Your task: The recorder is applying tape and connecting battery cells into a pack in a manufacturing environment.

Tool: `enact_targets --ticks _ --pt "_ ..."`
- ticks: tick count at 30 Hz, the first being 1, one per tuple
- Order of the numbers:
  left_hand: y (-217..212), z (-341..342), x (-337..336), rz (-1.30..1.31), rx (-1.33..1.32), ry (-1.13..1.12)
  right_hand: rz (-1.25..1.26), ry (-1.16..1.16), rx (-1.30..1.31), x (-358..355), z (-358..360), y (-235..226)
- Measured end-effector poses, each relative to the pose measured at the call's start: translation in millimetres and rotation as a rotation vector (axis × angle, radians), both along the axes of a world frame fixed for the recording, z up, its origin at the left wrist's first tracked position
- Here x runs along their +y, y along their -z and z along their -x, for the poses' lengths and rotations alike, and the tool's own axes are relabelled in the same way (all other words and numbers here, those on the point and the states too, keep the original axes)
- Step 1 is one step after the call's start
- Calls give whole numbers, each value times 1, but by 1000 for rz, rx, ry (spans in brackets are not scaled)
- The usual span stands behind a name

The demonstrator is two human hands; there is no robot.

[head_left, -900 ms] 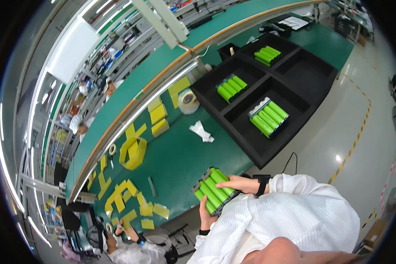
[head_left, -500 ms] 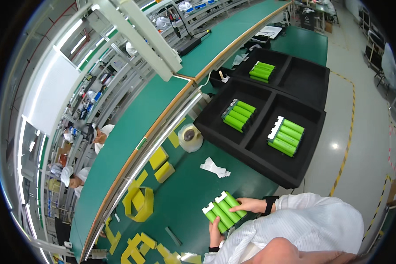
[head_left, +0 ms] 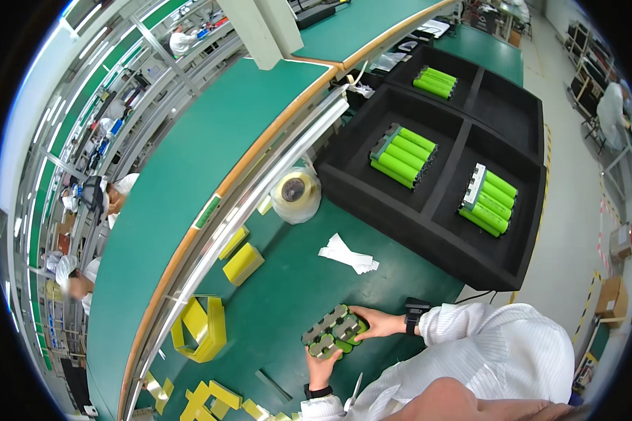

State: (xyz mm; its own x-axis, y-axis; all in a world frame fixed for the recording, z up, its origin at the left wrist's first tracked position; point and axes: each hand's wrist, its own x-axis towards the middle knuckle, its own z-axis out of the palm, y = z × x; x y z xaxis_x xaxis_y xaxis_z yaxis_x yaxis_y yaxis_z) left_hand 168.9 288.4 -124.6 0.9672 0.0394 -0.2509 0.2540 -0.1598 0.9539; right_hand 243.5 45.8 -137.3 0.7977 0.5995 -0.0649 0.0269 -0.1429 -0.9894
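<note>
A battery pack (head_left: 338, 328) of green cylindrical cells is held between my two hands above the green bench. It is turned so that the round cell ends and the grey metal strips across them face up. My left hand (head_left: 321, 368) grips its near left end, with fingers partly hidden beneath. My right hand (head_left: 376, 323) closes on its right side. White paper strips (head_left: 347, 254) lie on the bench beyond the pack. A thin grey strip (head_left: 272, 386) rests left of my left hand. A slim pale pointed object (head_left: 354, 390) shows beside my left wrist.
A black foam tray (head_left: 428, 242) with compartments stands at the far right, with green battery packs (head_left: 404, 156) in three of them. A tape roll (head_left: 296, 195), yellow blocks (head_left: 244, 264) and a yellow frame-shaped piece (head_left: 214, 330) lie along the metal rail (head_left: 242, 224) at left.
The pack has been tipped in my hands: the long green cell sides showed before, and now the cell ends face up. Both hands have shifted slightly left. The whole view has shifted too.
</note>
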Motion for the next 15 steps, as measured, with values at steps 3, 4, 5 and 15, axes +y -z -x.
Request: enact_targets --ticks 3,4,5,15 --pt "7 9 7 -24 -28 14 -73 -70 -62 10 -3 -4" --pt "17 16 10 -66 -77 36 -69 -70 -58 11 -2 -1" --pt "31 23 13 -223 -161 63 -63 -96 -87 10 -1 3" --pt "106 48 6 -441 -136 -65 -28 -39 -367 8 11 41"
